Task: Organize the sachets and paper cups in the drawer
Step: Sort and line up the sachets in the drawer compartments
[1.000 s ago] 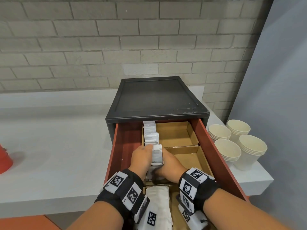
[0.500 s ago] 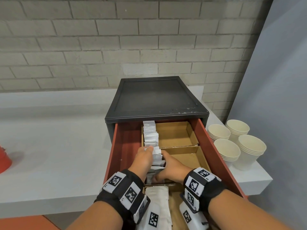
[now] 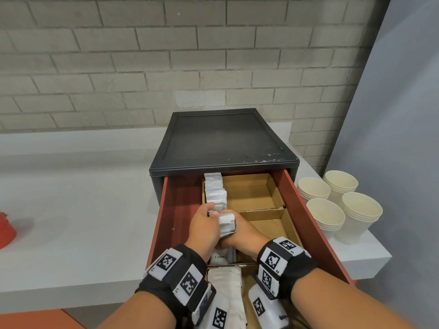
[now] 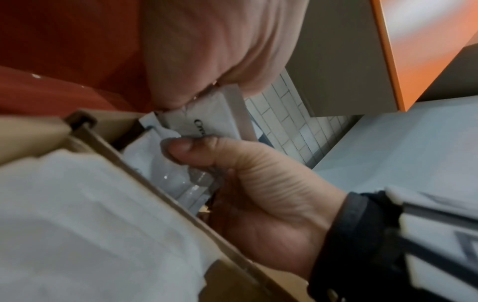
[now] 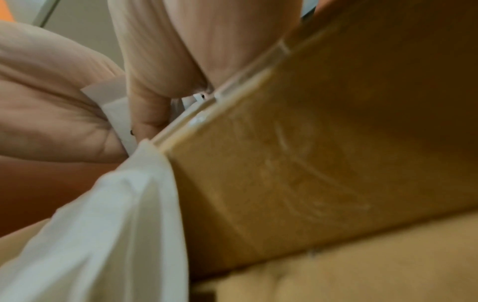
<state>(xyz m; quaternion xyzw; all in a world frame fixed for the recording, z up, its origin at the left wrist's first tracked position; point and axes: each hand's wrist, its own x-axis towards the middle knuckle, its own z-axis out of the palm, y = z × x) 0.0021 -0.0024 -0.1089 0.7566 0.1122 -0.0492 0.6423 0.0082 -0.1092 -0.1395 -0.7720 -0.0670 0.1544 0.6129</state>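
Observation:
The red drawer (image 3: 306, 214) stands pulled out of a black cabinet (image 3: 223, 138), with cardboard dividers inside. A row of white sachets (image 3: 215, 191) stands on edge in its left column. At the near end of that row, my left hand (image 3: 209, 217) and right hand (image 3: 234, 224) squeeze a bunch of sachets (image 3: 226, 224) between them. In the left wrist view, a sachet (image 4: 207, 122) printed "Crea" is pinched under my left fingers, with the right thumb (image 4: 181, 149) on the bunch. Stacks of paper cups (image 3: 325, 210) stand on the counter to the drawer's right.
Two cardboard compartments (image 3: 249, 193) (image 3: 273, 229) lie to the right of the sachet row with nothing in them. Larger white packs (image 3: 225, 281) fill the front compartment under my wrists. A red object (image 3: 6, 231) sits at the counter's far left. A brick wall is behind.
Half a second ago my hands were lower and slightly apart on the sachets. Now they have closed together again around the bunch, which stands a little higher.

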